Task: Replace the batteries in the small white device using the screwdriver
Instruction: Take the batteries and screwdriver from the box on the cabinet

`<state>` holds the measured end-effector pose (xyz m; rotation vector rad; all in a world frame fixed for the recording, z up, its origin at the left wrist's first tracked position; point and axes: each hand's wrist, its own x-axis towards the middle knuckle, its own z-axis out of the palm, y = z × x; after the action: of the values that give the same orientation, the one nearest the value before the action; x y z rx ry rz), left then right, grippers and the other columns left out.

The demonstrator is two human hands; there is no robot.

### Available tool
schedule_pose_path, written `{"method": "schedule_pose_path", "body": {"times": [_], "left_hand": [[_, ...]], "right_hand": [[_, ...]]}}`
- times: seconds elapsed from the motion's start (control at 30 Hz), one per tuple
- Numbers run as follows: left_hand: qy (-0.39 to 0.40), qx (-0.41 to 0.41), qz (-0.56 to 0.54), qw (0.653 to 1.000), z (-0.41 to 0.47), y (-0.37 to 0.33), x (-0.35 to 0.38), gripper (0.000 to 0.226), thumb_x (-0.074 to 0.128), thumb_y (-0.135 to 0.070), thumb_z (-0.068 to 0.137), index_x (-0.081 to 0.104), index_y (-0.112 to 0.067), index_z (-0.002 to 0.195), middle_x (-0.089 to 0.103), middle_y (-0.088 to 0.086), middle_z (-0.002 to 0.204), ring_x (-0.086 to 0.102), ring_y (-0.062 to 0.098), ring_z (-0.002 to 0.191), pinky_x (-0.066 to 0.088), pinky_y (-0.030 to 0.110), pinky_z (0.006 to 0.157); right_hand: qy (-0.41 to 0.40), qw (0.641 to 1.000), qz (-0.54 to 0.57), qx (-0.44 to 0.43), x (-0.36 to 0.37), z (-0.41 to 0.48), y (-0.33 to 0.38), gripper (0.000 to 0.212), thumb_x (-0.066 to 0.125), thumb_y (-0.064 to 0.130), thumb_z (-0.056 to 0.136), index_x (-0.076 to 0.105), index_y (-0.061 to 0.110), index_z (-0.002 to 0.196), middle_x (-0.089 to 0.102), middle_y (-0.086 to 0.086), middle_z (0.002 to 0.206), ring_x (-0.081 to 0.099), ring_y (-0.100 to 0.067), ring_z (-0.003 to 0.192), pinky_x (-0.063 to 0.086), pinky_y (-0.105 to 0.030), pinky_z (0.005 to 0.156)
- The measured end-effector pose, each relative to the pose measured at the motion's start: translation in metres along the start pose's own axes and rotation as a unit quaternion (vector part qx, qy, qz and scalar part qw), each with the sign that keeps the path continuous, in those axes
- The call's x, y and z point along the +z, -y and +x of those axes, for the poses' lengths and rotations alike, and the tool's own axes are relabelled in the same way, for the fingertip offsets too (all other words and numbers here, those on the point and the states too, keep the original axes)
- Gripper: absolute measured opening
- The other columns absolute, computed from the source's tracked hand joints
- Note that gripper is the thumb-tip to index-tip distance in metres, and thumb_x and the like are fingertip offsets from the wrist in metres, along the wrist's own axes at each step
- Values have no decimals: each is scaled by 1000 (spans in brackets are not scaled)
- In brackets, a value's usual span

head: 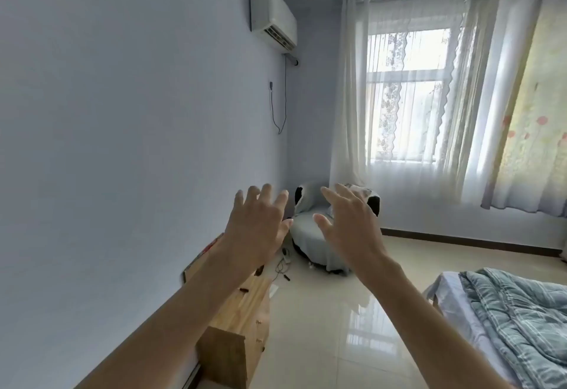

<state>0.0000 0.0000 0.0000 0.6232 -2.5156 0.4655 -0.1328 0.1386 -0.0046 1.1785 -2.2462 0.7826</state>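
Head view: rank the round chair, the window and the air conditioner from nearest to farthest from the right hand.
From the right hand:
1. Round chair, just behind the hand, in the corner.
2. Window, above and to the right.
3. Air conditioner, high on the left wall.

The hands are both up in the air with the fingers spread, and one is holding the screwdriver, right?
Not quite. In the head view the left hand and the right hand are both raised with fingers spread, but both are empty. No screwdriver is in either one.

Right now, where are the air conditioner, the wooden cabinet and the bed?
air conditioner (274,15): head view, front panel.
wooden cabinet (242,309): head view, bare top.
bed (518,321): head view, blue-grey quilt.
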Motion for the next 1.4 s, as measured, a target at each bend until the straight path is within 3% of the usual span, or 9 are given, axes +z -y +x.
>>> {"method": "schedule_pose_path", "body": {"times": [0.2,0.4,0.63,0.93,1.4], "left_hand": [[22,-34,15,999,66,1,50,59,51,-51,109,45,-22,159,50,11,158,51,33,142,40,51,121],[50,-68,37,996,112,28,107,59,51,-52,109,43,-23,160,48,10,160,48,32,144,37,53,123],[59,-93,43,993,181,92,182,58,49,-51,110,43,-23,160,44,11,164,43,32,149,36,53,125],[86,-110,48,989,253,198,285,59,51,-50,110,43,-20,160,45,14,162,44,34,147,37,54,124],[175,-172,38,969,311,310,489,60,48,-51,111,41,-20,162,42,15,163,43,35,145,38,51,122]], "right_hand": [[42,999,12,-20,53,72,-40,58,72,36,100,54,19,153,56,-5,154,50,-27,145,52,-43,110],[55,996,45,-47,112,132,-57,56,70,35,102,51,16,151,61,-2,140,54,-25,137,56,-41,95],[91,992,18,-82,215,212,-60,50,68,32,103,52,15,148,59,-2,142,51,-25,139,54,-39,95],[116,989,35,-82,348,323,-45,47,66,26,103,54,11,145,62,-7,136,54,-29,134,57,-46,91],[213,967,64,-125,606,429,-46,41,65,25,103,56,11,141,62,-4,121,57,-28,122,45,-35,72]]}}
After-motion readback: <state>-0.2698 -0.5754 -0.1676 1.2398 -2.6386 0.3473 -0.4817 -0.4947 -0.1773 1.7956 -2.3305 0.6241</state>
